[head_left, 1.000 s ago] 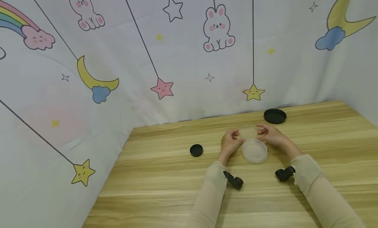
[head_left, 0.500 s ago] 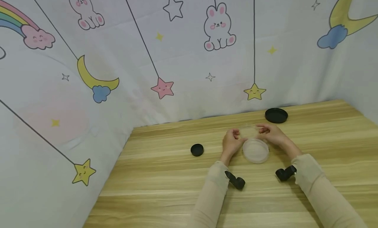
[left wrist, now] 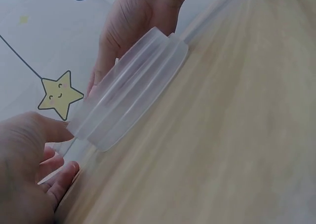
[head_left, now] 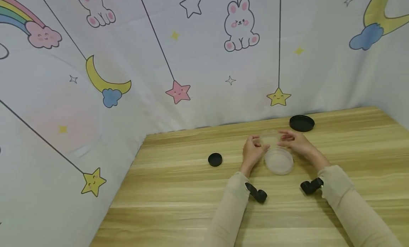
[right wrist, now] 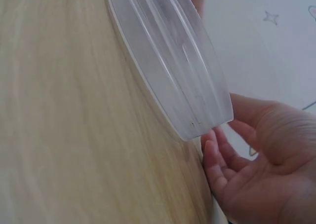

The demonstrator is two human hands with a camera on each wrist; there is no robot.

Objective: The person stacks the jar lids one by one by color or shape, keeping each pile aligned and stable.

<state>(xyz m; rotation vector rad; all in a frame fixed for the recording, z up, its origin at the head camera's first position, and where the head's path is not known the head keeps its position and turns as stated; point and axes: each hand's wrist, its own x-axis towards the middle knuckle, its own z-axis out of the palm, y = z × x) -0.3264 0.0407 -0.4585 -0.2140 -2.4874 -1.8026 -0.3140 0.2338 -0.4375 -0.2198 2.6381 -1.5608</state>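
Observation:
A round, translucent plastic container (head_left: 278,162) sits on the wooden table between the two hands. Just behind it, a thin clear round lid (head_left: 270,137) spans the gap between the fingers. The left hand (head_left: 252,151) grips the lid's left edge with bent fingers, its thumb pointing at the container. On the opposite side, the right hand (head_left: 296,142) pinches the lid's right edge between thumb and fingers. Seen from the left wrist, the container (left wrist: 131,93) shows ridged sides, with the left thumb (left wrist: 54,128) overlapping its end. From the right wrist, the container (right wrist: 168,61) hides the right thumb's tip.
A small black round cap (head_left: 215,159) lies left of the hands. Farther back on the right is a larger black round lid (head_left: 301,123). The wooden table (head_left: 166,183) ends at a white curtain (head_left: 204,62) printed with stars, moons and rabbits.
The head view has shifted slightly, so everything sits a little farther right and higher. Both hands keep their hold on the clear lid, which shows slightly more upright behind the container.

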